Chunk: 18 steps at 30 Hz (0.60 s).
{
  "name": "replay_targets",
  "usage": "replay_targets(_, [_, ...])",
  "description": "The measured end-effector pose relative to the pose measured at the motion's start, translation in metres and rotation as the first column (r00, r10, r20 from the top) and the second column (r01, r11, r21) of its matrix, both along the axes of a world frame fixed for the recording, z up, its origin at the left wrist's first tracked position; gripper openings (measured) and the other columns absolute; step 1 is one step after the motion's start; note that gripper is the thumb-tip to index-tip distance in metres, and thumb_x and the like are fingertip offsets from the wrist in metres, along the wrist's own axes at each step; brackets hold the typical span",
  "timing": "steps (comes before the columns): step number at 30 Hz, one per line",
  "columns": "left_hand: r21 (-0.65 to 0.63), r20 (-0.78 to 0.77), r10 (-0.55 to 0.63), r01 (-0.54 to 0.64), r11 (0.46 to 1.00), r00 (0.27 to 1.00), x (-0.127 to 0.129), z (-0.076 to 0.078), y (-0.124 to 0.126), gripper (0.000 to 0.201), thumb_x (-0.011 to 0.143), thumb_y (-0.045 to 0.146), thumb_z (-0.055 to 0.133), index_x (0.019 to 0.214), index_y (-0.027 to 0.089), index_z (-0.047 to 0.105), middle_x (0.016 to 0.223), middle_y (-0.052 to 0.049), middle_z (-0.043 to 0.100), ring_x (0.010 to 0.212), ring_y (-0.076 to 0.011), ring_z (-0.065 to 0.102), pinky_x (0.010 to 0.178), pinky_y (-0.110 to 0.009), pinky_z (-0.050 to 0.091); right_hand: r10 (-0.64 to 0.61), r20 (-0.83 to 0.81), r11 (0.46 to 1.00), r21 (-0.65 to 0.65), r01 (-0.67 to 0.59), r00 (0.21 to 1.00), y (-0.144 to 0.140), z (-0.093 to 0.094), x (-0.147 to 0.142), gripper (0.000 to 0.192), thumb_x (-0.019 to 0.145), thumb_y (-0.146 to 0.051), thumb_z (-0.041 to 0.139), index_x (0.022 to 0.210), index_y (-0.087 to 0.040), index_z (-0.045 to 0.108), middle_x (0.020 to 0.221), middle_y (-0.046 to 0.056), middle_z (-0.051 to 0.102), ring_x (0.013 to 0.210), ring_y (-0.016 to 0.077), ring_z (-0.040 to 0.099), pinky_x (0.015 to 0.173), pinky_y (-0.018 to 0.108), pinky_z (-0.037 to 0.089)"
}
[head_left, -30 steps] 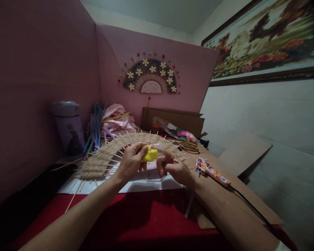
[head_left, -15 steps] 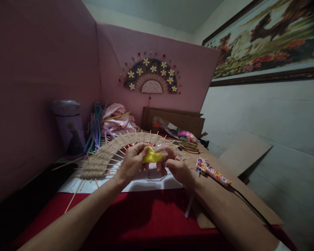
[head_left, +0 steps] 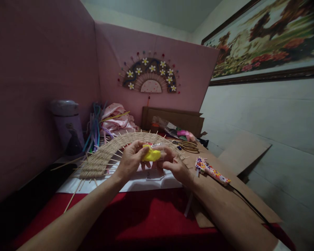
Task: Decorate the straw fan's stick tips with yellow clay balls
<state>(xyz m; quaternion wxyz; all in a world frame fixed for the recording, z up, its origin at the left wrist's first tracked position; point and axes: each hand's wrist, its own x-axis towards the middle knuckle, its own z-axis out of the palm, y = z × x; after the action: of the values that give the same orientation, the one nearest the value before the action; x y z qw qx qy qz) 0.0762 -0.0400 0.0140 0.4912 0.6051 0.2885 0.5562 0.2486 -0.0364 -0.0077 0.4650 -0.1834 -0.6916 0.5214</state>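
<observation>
Both hands pinch one yellow piece above the woven fan.

The left hand [head_left: 131, 161] and right hand [head_left: 172, 163] are curled, fingertips closed on the yellow piece [head_left: 151, 154] from either side; clear wrapping shows at its top. Both forearms reach forward over the red worktop [head_left: 146, 216], holding the piece above the woven fan [head_left: 104, 157], with the patterned glue gun [head_left: 211, 170] to the right. Compared with 0.5 s ago, the right fingers have closed further over the piece.

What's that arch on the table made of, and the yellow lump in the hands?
Arch: looks like tan cord or straw woven around thin wooden sticks, whose tips poke out; matte. Yellow lump: probably soft clay or foam, smooth and bright; pinched by both hands, so hard to tell.
</observation>
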Motion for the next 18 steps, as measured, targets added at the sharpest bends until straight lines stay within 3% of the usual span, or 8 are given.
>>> replay_targets(8, [0.013, 0.042, 0.141, -0.141, 0.990, 0.989, -0.0039, 0.0035, 0.0035, 0.033, 0.071, 0.044, 0.066, 0.067, 0.012, 0.058, 0.059, 0.000, 0.057, 0.049, -0.0107, 0.055, 0.043, -0.025, 0.053, -0.122, -0.016, 0.992, 0.034, 0.122, 0.992, -0.0008, -0.0010, -0.0012, 0.045, 0.074, -0.018, 0.061, 0.118, -0.022, 0.053, 0.073, -0.002, 0.062, 0.054, 0.0085, 0.051, 0.048, 0.021, 0.042])
replay_targets(14, [0.003, 0.035, 0.125, -0.126, 0.992, 0.991, -0.0047, 0.0055, 0.0025, 0.030, 0.069, 0.041, 0.067, 0.071, 0.011, 0.060, 0.062, -0.001, 0.060, 0.053, -0.0128, 0.058, 0.045, -0.028, 0.055, -0.150, -0.018, 0.988, 0.039, 0.151, 0.988, -0.0042, 0.0033, -0.0017, 0.042, 0.077, -0.026, 0.066, 0.117, -0.022, 0.055, 0.069, -0.003, 0.059, 0.054, 0.0084, 0.051, 0.047, 0.020, 0.043])
replay_targets(18, [0.019, 0.025, 0.188, -0.189, 0.982, 0.982, -0.0052, 0.0047, 0.0029, 0.028, 0.068, 0.038, 0.068, 0.075, 0.012, 0.059, 0.062, -0.001, 0.061, 0.055, -0.0138, 0.060, 0.043, -0.027, 0.055, -0.206, -0.055, 0.975, 0.072, 0.210, 0.977, 0.0003, -0.0001, -0.0002, 0.037, 0.078, -0.034, 0.067, 0.111, -0.021, 0.061, 0.061, -0.004, 0.056, 0.053, 0.0092, 0.051, 0.046, 0.021, 0.045])
